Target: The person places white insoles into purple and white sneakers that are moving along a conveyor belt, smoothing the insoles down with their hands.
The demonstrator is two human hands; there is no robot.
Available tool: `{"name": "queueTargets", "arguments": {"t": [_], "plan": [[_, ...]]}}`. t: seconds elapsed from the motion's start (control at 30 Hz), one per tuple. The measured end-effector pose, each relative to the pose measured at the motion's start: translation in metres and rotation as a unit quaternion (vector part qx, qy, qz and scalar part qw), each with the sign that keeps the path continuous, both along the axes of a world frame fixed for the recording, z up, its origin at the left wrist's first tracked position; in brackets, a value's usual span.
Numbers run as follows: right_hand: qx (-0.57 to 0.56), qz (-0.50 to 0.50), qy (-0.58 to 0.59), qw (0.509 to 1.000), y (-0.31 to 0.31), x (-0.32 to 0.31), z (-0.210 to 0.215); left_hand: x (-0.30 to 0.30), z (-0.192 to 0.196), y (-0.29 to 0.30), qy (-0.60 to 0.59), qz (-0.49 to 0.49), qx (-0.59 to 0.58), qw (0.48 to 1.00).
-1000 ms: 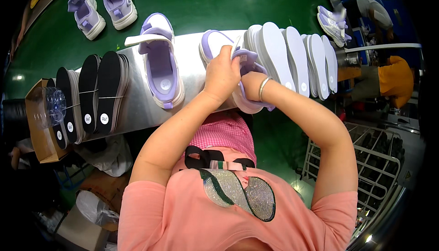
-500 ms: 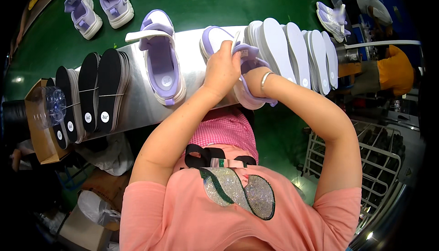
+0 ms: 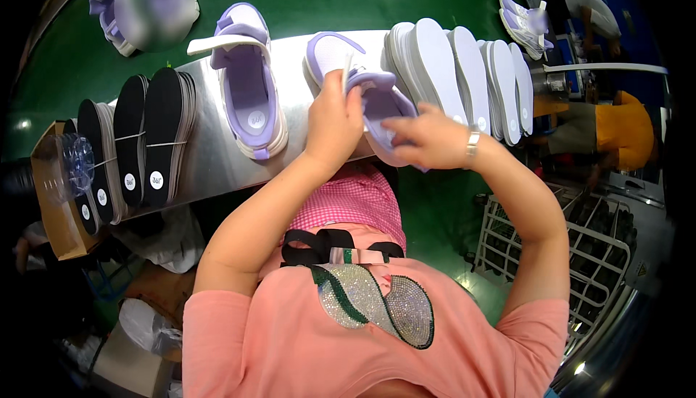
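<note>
White-and-lilac shoe (image 3: 381,105) gripped near its tongue by the person's left hand (image 3: 336,119), metal bench (image 3: 292,61) under its toe, blurred right hand (image 3: 433,139) with fingers loosely spread at its heel, contact unclear, second shoe (image 3: 249,97) left of it, pale insoles (image 3: 436,64) just right.

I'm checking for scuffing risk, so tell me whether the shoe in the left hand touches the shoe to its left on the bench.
Apart. The head view shows a strip of bare metal bench between the held shoe and the other shoe.
</note>
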State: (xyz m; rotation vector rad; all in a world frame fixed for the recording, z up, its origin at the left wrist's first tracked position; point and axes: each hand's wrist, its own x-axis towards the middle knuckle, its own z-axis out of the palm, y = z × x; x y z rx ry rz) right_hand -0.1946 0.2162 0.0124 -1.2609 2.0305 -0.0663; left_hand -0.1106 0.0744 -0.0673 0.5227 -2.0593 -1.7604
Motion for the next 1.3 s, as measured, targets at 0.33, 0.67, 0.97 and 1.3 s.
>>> {"name": "queueTargets", "arguments": {"t": [0.33, 0.67, 0.97, 1.3], "plan": [[0.095, 0.028, 0.091, 0.991, -0.006, 0.034, 0.039, 0.011, -0.008, -0.004, 0.006, -0.003, -0.007, 1.0], [0.124, 0.042, 0.048, 0.99, -0.003, 0.005, -0.032, -0.037, -0.025, -0.002, -0.03, 0.001, 0.079, 0.996], [0.056, 0.048, 0.069, 0.995, 0.02, 0.014, -0.045, 0.029, 0.034, -0.035, 0.086, -0.034, -0.181, 0.979], [0.102, -0.016, 0.009, 0.995, -0.068, 0.045, -0.038, 0.041, 0.042, -0.069, -0.342, -0.149, -0.355, 0.857]]}}
